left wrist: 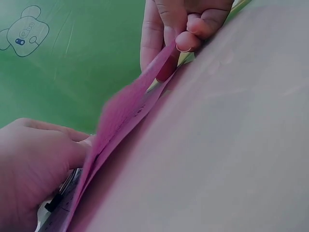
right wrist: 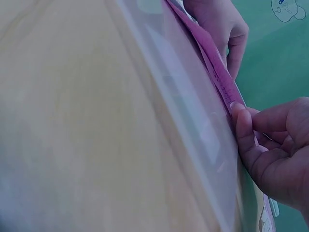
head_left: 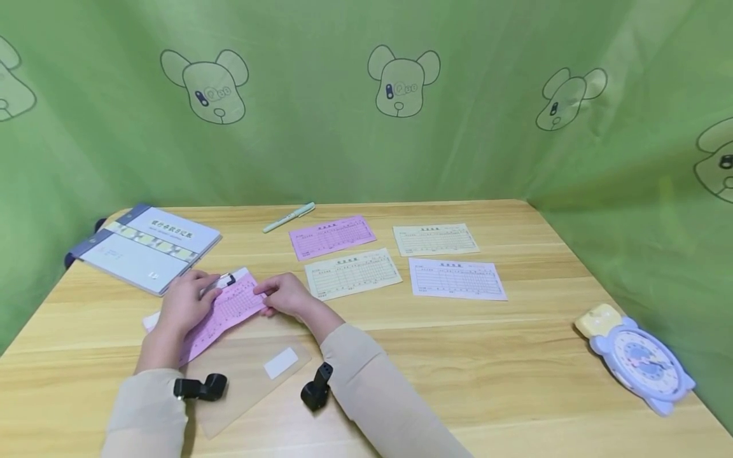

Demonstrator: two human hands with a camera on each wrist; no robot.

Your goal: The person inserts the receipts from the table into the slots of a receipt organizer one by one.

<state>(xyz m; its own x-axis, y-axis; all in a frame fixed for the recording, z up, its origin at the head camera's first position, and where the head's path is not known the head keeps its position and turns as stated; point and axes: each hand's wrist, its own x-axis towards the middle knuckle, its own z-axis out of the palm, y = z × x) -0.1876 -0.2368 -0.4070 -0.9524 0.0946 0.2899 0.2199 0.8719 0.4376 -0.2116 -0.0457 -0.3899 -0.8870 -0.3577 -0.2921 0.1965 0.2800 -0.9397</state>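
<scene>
My left hand [head_left: 186, 302] curls its fingers over the metal clip [head_left: 226, 280] with black ends on a small white clipboard [head_left: 150, 320]. A pink printed form [head_left: 231, 308] lies over the board beside the clip, its near edge bowed up. My right hand [head_left: 286, 294] pinches the form's right end between thumb and fingers. In the left wrist view, the pink form [left wrist: 128, 106] shows edge-on, with a second pink layer beneath it. The right wrist view shows the right thumb [right wrist: 244, 126] at the form's edge. A translucent plastic sheet [head_left: 240, 381] with a white label lies just in front.
A blue-grey ledger book [head_left: 143, 245] lies at the back left and a light green pen [head_left: 289, 217] at the back. Beyond the right hand lie a pink form [head_left: 332, 237], two pale green forms [head_left: 354, 273] and a lilac form [head_left: 457, 278]. A blue toy clock [head_left: 644, 362] sits far right.
</scene>
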